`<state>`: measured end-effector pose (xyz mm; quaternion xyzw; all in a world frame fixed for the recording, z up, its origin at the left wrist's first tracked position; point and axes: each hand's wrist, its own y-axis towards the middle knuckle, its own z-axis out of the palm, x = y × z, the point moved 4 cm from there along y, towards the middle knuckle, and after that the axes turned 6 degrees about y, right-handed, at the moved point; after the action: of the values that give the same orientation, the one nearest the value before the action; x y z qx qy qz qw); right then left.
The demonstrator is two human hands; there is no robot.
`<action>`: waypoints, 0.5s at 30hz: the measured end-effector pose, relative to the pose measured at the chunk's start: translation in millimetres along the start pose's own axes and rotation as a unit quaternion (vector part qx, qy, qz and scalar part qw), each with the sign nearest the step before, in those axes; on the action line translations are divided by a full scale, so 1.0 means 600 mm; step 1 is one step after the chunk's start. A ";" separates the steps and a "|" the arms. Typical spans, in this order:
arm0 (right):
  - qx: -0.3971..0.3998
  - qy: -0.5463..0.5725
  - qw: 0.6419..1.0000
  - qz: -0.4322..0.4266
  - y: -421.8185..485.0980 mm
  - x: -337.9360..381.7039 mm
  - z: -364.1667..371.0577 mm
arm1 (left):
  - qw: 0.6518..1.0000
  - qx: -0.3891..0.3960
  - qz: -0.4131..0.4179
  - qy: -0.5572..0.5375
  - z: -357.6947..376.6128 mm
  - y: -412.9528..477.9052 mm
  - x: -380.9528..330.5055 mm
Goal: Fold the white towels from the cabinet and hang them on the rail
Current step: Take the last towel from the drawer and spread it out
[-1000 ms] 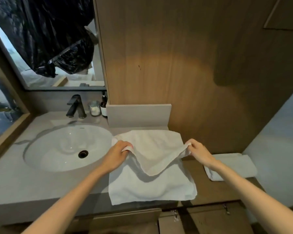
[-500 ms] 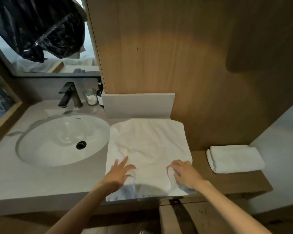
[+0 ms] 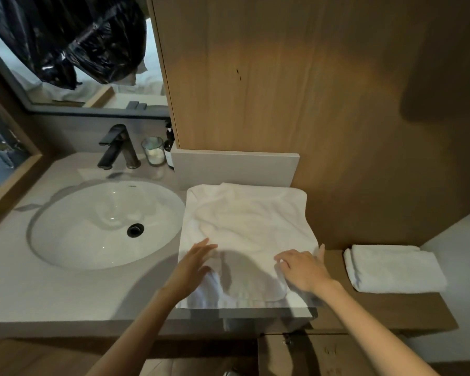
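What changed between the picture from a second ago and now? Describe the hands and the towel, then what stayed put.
Both hands pinched the far edge of the towel, drew it toward the person and laid it down, folding it in half. They have released their grip: the left hand and right hand now rest on its near part. The folded towel on the ledge, the sink and the faucet stayed put.

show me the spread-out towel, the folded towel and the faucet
spread-out towel (image 3: 251, 217): head view, its wrinkled middle
folded towel (image 3: 394, 268): head view, middle of its top face
faucet (image 3: 118, 139): head view, upper part of its dark body
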<state>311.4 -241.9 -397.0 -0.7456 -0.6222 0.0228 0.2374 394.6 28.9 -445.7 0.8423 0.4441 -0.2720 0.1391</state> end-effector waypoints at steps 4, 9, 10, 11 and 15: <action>-0.049 -0.030 0.996 -0.075 -0.013 0.079 -0.001 | 0.992 -0.073 -0.102 0.029 -0.010 -0.058 0.014; -0.071 0.119 0.964 -0.225 -0.029 0.204 0.057 | 0.968 -0.122 -0.210 0.069 -0.013 -0.115 0.029; -0.079 0.129 0.959 -0.240 -0.029 0.222 0.071 | 0.963 -0.119 -0.232 0.068 -0.011 -0.125 0.028; -0.087 0.134 0.956 -0.245 -0.027 0.236 0.083 | 0.959 -0.117 -0.252 0.064 -0.009 -0.133 0.025; -0.141 0.091 0.959 -0.229 -0.015 0.267 0.108 | 0.943 -0.117 -0.299 0.089 -0.002 -0.155 0.015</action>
<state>318.0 -69.5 -409.3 -0.6080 -0.7491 -0.1874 0.1845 322.5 88.2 -449.1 0.6695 0.7147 -0.1706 0.1091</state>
